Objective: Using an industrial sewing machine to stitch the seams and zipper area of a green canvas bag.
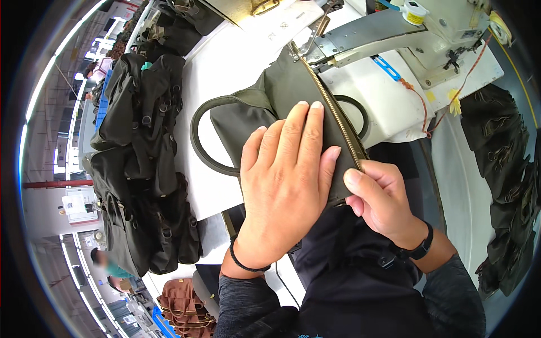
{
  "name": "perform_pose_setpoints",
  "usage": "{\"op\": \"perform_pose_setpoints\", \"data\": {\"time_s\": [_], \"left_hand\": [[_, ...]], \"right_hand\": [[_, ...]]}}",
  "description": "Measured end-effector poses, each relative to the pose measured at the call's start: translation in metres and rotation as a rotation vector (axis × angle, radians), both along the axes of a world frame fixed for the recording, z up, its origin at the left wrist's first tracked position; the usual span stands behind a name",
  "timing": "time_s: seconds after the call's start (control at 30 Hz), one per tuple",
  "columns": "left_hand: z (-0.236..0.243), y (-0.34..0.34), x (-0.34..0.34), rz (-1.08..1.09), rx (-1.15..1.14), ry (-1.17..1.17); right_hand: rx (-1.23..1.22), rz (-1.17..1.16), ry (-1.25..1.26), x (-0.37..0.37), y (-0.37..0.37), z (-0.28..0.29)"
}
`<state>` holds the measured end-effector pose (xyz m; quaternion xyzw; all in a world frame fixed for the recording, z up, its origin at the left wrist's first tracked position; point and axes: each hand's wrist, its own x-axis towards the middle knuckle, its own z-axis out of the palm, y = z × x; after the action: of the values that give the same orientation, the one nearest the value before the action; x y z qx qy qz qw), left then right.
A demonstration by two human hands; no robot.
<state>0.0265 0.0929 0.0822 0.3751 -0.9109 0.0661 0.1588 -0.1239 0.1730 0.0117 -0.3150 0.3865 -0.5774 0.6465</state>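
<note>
A dark olive fabric bag with a looped handle lies on the white sewing table. Along its right edge runs a brass-toothed zipper, its far end under the head of a sewing machine. My left hand rests flat on the bag's panel, fingers stretched out toward the machine. Near the zipper's close end, my right hand pinches the bag's edge between thumb and fingers. Part of a second handle shows beyond the zipper.
Dark bags are piled along the left; more dark fabric pieces hang at the right. Brown bags sit at the lower left. A thread spool stands on the machine, and a blue tool on an orange cord lies beside it.
</note>
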Motion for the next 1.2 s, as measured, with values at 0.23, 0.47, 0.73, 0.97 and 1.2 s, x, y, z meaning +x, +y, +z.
{"op": "perform_pose_setpoints", "data": {"time_s": [0.23, 0.47, 0.73, 0.97, 1.2], "left_hand": [[-0.009, -0.022, 0.002, 0.026, -0.032, -0.006], [-0.016, -0.044, -0.001, 0.003, -0.072, 0.032], [-0.016, -0.065, -0.006, -0.042, -0.103, 0.058], [-0.02, -0.057, -0.004, -0.025, -0.029, 0.097], [-0.021, -0.067, -0.007, -0.02, -0.026, 0.09]], "right_hand": [[-0.039, -0.039, -0.012, 0.003, -0.022, -0.006], [-0.03, -0.069, 0.001, 0.003, -0.044, -0.008], [-0.033, -0.09, -0.02, 0.001, -0.065, -0.008], [-0.046, -0.104, -0.005, 0.003, -0.067, -0.009], [-0.064, -0.12, 0.014, 0.005, -0.075, -0.006]]}}
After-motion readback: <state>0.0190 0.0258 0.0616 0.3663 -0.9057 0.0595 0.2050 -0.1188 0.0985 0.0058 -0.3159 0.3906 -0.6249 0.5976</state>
